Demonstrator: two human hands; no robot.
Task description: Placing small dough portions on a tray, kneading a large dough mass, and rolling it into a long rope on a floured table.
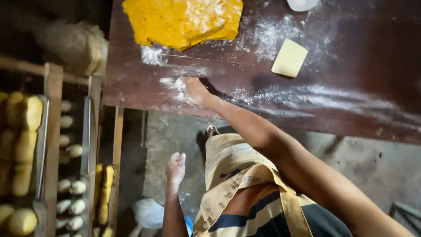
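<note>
1. Dark brown wood forms the floured bench [359, 96], on which everything is set.
2. A yellow dough slab [184, 19] is laid at the far edge, well apart from both hands.
3. A pale yellow scraper [289, 58] is seen on the flour, near the right hand but not touched.
4. The right hand [193, 90] is pressed on the bench; its grip is closed on flour.
5. The left hand [175, 169] is held below the bench, its grip loosely curled on nothing.
</note>
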